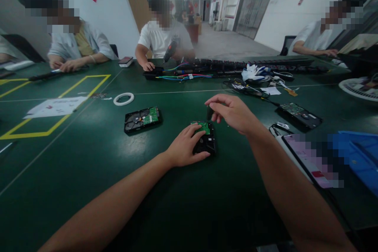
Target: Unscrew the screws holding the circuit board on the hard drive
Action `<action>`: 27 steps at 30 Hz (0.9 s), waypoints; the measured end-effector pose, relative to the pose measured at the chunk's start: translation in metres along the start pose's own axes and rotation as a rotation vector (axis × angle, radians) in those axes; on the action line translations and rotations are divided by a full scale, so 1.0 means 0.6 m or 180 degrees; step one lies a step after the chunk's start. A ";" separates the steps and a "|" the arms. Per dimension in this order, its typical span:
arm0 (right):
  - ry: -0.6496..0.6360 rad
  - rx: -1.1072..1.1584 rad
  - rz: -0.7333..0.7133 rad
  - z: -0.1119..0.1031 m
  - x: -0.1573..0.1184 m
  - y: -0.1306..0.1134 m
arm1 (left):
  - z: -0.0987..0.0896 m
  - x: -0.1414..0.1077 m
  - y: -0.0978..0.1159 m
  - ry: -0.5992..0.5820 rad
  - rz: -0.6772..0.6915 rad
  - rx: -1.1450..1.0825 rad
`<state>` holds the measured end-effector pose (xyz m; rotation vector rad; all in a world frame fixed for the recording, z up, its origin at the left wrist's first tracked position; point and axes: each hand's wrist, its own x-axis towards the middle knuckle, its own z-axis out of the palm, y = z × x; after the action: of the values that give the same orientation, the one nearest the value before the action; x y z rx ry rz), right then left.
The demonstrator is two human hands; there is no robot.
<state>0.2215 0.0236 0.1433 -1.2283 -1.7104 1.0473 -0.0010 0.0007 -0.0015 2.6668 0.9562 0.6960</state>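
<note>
Spreading across the drive (210,140), left hand (185,147) hides its left edge; right hand (232,111) curls beyond, grip unclear; bare table (224,189) nearer.

A left hand (184,145) rests on a hard drive (209,140) at center frame while the right hand (228,112) pinches a small dark object (209,113), as a white-shirted co-worker (156,33) sits upper center across the green table (177,204).
</note>
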 end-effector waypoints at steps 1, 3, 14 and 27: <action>0.0018 0.0005 0.0007 0.000 0.001 0.001 | 0.000 0.000 0.000 -0.0008 0.0006 0.0008; 0.0058 -0.0015 -0.0022 0.000 0.002 0.003 | 0.000 0.000 0.001 0.0005 0.0008 0.0005; 0.0085 0.0097 -0.0031 0.000 0.002 0.009 | 0.002 0.000 -0.001 0.0071 0.0034 -0.0064; 0.0018 -0.0102 -0.0199 -0.004 0.004 0.009 | 0.001 0.000 0.000 0.0075 0.0016 -0.0073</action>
<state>0.2251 0.0274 0.1394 -1.1888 -1.7560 0.9819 -0.0007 0.0009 -0.0022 2.6477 0.9420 0.7366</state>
